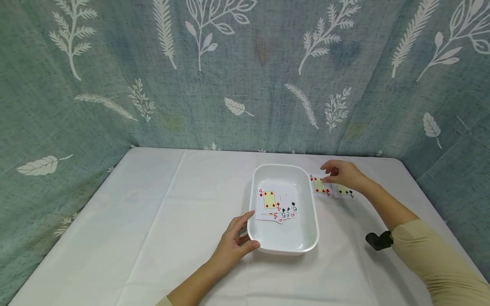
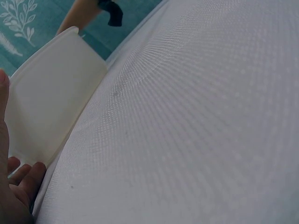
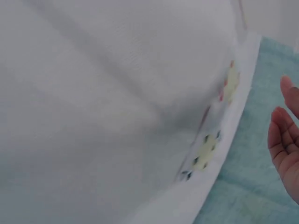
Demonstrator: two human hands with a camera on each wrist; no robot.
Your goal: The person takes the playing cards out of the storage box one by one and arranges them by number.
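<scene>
A white plastic tray (image 1: 283, 236) stands on the table with several overlapping playing cards lying in it, a four of diamonds (image 1: 269, 199) on top. My left hand (image 1: 231, 244) holds the tray's near left corner, thumb at the front and fingers along the left side. In the left wrist view, its fingertips (image 2: 35, 175) lie low against the tray's outer wall. Right of the tray, a four of hearts (image 1: 319, 185) and a four of spades (image 1: 344, 191) lie side by side. Above them hovers my right hand (image 1: 346, 174), fingers bent loosely, thumb apart, holding nothing visible.
A white cloth (image 1: 183, 204) covers the table. Green fabric with white leaf prints (image 1: 237, 85) hangs behind and at both sides. A black object (image 1: 379, 241) shows at the right forearm, beside the sleeve.
</scene>
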